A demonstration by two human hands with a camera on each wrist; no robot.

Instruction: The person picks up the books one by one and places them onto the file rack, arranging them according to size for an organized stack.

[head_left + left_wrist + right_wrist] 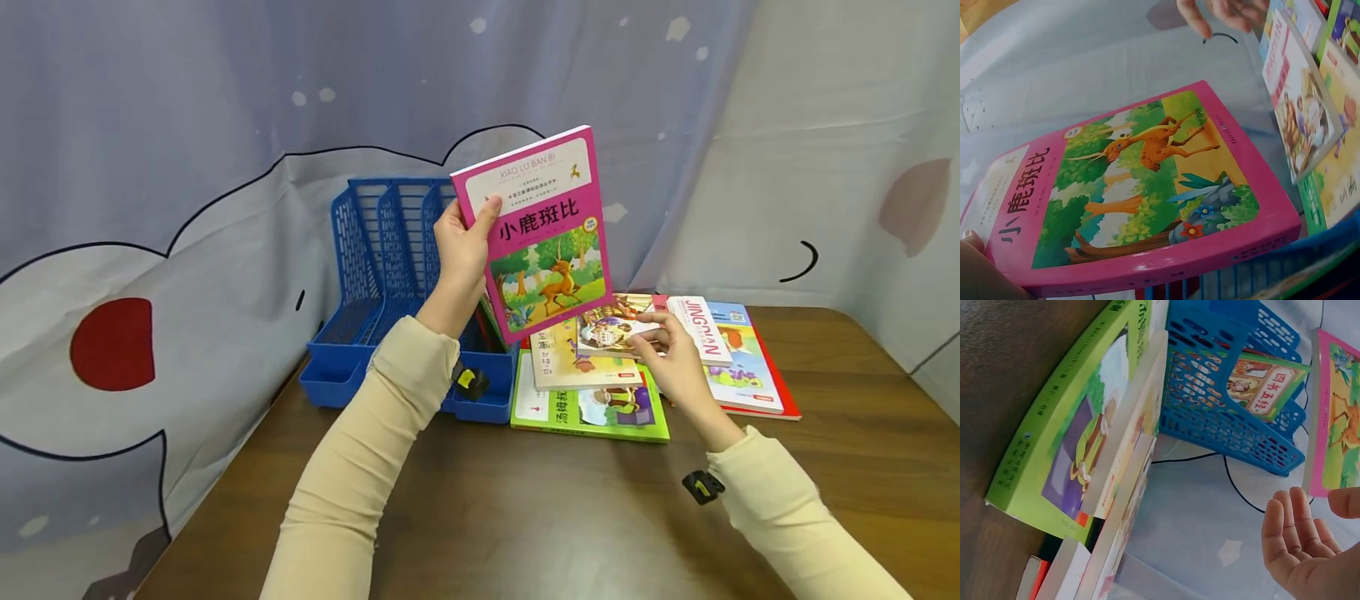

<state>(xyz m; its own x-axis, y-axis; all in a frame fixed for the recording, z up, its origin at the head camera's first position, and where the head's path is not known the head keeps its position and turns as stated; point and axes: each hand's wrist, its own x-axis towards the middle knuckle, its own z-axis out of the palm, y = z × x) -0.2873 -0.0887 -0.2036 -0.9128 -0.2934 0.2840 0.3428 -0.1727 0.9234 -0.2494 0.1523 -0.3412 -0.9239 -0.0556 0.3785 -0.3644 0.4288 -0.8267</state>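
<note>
My left hand [461,250] grips a pink book [540,225] by its left edge, thumb on the front cover. A deer in a forest is pictured on that cover. The book is raised in front of the blue file rack [330,375], tilted a little. My right hand [671,358] hangs over the pile of books, its fingers loosely bent and nothing between them, as the right wrist view shows. Beneath it lie a white book [693,321], a cream-yellow book [551,371] and a green book [536,410], overlapping one another.
More books [742,354], one with a red edge, lie at the right of the pile. Inside the rack stands a green-edged book [1260,387]. The brown wooden table [570,517] stretches toward me, and a patterned curtain [225,100] hangs behind.
</note>
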